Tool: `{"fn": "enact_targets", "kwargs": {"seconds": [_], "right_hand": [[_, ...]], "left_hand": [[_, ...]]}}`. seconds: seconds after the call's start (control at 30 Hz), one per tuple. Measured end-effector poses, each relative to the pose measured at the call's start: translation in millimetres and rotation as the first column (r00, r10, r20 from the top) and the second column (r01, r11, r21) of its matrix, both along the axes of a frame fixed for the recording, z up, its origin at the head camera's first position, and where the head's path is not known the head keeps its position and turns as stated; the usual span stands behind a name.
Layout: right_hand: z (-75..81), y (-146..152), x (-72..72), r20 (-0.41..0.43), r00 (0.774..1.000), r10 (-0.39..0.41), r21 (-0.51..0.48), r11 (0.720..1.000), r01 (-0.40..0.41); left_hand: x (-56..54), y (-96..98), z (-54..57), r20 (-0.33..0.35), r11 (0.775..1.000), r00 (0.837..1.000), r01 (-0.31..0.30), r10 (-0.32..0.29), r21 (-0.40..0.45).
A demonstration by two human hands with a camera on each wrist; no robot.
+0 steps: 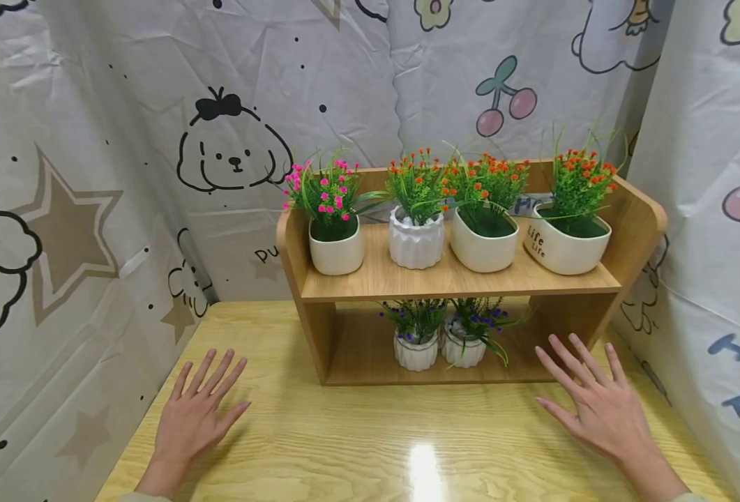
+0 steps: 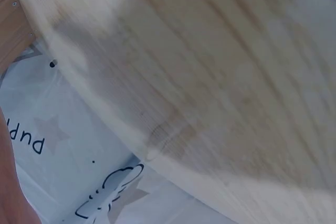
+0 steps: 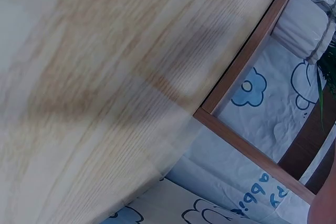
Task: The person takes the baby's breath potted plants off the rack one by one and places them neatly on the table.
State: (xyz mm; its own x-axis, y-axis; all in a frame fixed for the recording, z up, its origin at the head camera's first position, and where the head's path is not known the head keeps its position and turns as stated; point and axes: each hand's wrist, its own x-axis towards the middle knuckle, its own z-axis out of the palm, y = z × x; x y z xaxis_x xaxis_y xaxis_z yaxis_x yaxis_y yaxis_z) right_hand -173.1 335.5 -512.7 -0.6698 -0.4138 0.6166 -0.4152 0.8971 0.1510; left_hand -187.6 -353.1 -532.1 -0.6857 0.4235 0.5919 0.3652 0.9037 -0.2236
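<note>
My left hand (image 1: 192, 418) is spread over the left part of the table, fingers straight, holding nothing. On the right, my right hand (image 1: 602, 411) is spread too, its fingertips near the lower right corner of a two-tier wooden shelf (image 1: 457, 284). The upper tier bears a pink-flowered pot (image 1: 337, 251), a ribbed white pot (image 1: 416, 240), a plain cream pot (image 1: 485, 244) and a cream pot with "Life" lettering (image 1: 567, 244), these three with orange flowers. Two small ribbed pots with purple flowers, one left (image 1: 416, 351) and one right (image 1: 464, 347), stand close together on the lower tier.
A light wood-grain table (image 1: 344, 439) lies under both hands and the shelf. Printed white cloth (image 1: 344, 90) hangs behind and at both sides. In the right wrist view, the shelf's edge (image 3: 252, 153) and ribbed pots (image 3: 304, 24) show at the right.
</note>
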Motion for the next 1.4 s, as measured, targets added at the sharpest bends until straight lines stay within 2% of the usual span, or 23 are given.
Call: {"fn": "enact_targets", "kwargs": {"seconds": [0.33, 0.5, 0.67, 0.8, 0.9, 0.97, 1.07, 1.2, 1.4], "right_hand": [[2.2, -1, -1.2, 0.008, 1.000, 0.015, -0.007, 1.000, -0.015], [9.3, -3, -2.6, -0.013, 1.000, 0.018, -0.009, 1.000, -0.018], [25.3, -8, -6.3, -0.123, 0.991, 0.056, -0.037, 0.997, -0.061], [44.9, -14, -6.8, -0.240, 0.966, 0.092, -0.066, 0.992, -0.111], [63.3, -18, -8.1, -0.322, 0.940, 0.114, -0.095, 0.984, -0.152], [76.7, -20, -9.8, -0.369, 0.922, 0.120, -0.131, 0.975, -0.179], [95.9, -22, -11.8, -0.418, 0.902, 0.111, -0.193, 0.959, -0.208], [119.8, -25, -11.4, -0.429, 0.900, 0.079, -0.285, 0.933, -0.218], [154.6, -25, -11.3, -0.399, 0.916, 0.042, -0.426, 0.876, -0.226]], "left_hand": [[-4.9, 5.9, 4.9, -0.005, 1.000, 1.000, 0.023, -0.023, 0.017], [-7.2, 17.0, 14.7, -0.078, 0.998, 0.995, 0.065, -0.063, 0.027], [-10.5, 42.8, 33.4, -0.164, 0.992, 0.983, 0.097, -0.083, 0.080], [-12.9, 71.5, 56.1, -0.200, 0.979, 0.976, 0.122, -0.087, 0.166], [-13.8, 92.7, 74.3, -0.229, 0.958, 0.966, 0.171, -0.118, 0.231], [-14.4, 107.4, 86.8, -0.238, 0.930, 0.959, 0.221, -0.153, 0.293], [-14.7, 129.1, 105.1, -0.220, 0.867, 0.952, 0.289, -0.214, 0.405], [-17.6, 156.5, 125.8, -0.164, 0.754, 0.942, 0.333, -0.293, 0.567], [-25.3, 195.2, 149.9, -0.119, 0.590, 0.933, 0.310, -0.341, 0.745]]}}
